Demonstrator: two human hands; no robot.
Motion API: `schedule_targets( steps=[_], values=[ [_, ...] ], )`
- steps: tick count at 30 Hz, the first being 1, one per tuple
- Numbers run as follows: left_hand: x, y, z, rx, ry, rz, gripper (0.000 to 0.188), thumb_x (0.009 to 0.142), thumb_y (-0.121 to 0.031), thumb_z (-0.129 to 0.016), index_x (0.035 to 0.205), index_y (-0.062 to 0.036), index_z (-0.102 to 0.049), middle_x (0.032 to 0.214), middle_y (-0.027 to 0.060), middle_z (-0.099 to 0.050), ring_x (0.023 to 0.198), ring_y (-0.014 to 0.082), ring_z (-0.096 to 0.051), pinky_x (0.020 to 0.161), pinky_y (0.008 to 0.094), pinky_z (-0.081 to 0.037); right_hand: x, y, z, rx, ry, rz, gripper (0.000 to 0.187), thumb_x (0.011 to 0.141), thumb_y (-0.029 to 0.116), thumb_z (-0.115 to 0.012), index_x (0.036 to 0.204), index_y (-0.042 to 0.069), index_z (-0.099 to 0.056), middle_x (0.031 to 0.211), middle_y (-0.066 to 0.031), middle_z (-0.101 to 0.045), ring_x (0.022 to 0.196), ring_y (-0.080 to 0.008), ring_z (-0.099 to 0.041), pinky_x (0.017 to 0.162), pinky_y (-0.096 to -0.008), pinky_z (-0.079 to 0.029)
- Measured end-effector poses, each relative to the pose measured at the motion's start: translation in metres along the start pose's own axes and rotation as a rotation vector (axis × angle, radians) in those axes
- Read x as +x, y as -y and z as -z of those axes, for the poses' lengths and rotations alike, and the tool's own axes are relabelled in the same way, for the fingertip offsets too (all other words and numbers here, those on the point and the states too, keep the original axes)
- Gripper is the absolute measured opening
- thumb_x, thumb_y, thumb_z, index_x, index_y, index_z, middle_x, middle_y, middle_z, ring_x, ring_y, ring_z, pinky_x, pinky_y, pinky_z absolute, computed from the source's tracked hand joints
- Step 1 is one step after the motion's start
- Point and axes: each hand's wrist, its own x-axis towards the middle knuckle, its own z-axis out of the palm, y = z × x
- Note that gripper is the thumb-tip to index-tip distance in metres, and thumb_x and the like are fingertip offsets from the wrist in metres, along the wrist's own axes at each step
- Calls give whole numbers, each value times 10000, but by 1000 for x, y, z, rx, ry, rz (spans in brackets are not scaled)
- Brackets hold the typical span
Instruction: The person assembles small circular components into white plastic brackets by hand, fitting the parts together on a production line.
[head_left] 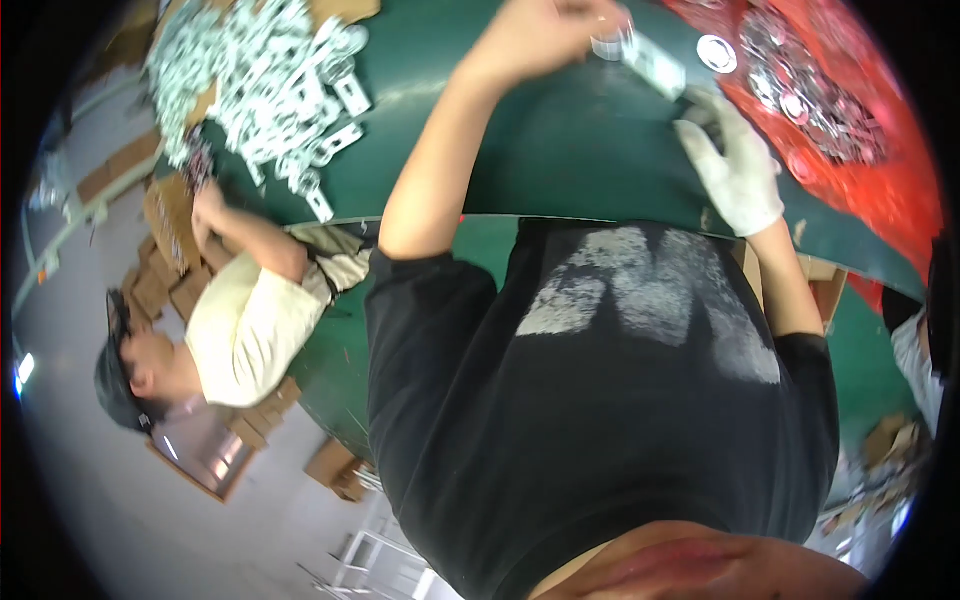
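My bare left hand (pixel 560 38) is at the far side of the green table, its fingertips pinched at the ring end of a shiny metal piece. This piece (pixel 655 66) has a flat rectangular tab slanting down to the right. My right hand (pixel 735 165) wears a whitish glove and is beside the tab's lower end. Its thumb stands apart from the curved fingers; whether the fingertips touch the tab is hard to tell. A round metal ring (pixel 716 53) lies on the table just beyond the glove.
A large heap of similar tabbed metal rings (pixel 270 90) covers the table's far left. At the right, red plastic sheeting (pixel 800 165) holds many small metal rings (pixel 800 95). A co-worker in a pale shirt (pixel 250 335) reaches toward the heap's left edge. Cardboard boxes (pixel 335 468) stand on the floor.
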Motion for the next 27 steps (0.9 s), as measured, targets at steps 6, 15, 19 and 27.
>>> schedule_targets(
  steps=[6,15,19,27],
  values=[
    [3,23,90,-403,-688,-270,412,994,-170,-656,1348,21,-569,1196,128,-695,982,185,-707,815,270,-565,0,-33,-16,-11,-128,60,288,978,162,-641,1236,35,-663,940,-108,-715,859,-193,-692,841,-316,-529],
    [-208,128,121,1123,-1143,469,430,801,-106,-669,1231,-84,-676,1237,200,-639,1183,413,-558,1038,488,-435,3,-35,-18,94,-114,18,213,989,124,-631,1169,35,-704,896,-71,-710,800,-127,-664,802,-276,-529],
    [-211,142,100,1163,-1144,459,543,759,-278,-850,1229,-88,-658,1202,171,-671,1147,384,-585,1018,478,-443,3,-33,-12,82,-101,-7,223,995,135,-621,1171,25,-704,922,-85,-713,818,-132,-670,807,-283,-532],
    [-142,95,32,692,-1004,-128,349,783,-128,-803,1074,-3,-656,973,145,-673,874,299,-654,816,408,-536,6,-9,1,-141,-93,258,302,941,187,-663,1205,42,-687,1098,-150,-715,1018,-289,-704,934,-364,-544]
  ],
)
